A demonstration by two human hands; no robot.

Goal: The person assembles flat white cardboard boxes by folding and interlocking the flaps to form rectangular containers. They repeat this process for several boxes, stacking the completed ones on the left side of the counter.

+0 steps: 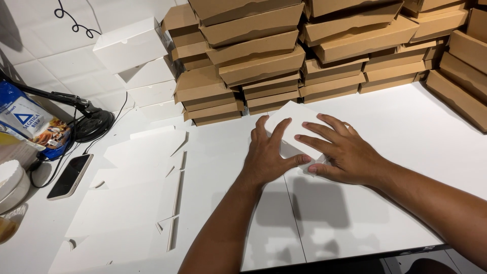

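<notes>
White cardboard box [296, 133], small and flat, mid-table on the white tabletop [385, 203], just near of the brown stacks. Pressed under both hands, neither clenched nor wrapped round it; palms flat, fingers spread.

Edges and room: open white surface to the near and right of the box, up to the table's near edge. Far side closed off by stacked brown cardboard boxes [264, 56], close behind the box. More brown boxes [461, 76] along the far right. Left side taken up by flat white box blanks [137, 187], lying fanned and overlapping, and a leaning pile of folded white boxes [137, 66] at far left.

Long axis of the box running from far left to near right, one corner pointing far, toward the brown stacks.

Left hand [266, 155] on the box's left side, thumb stretched right along the near edge, forearm coming up from the near edge. Right hand [342, 149] over the right part, fingers pointing left, fingertips close to the left thumb, forearm entering from near right.

Further left: black phone [70, 176] face up, black lamp base [94, 124], blue food bag [30, 124].
</notes>
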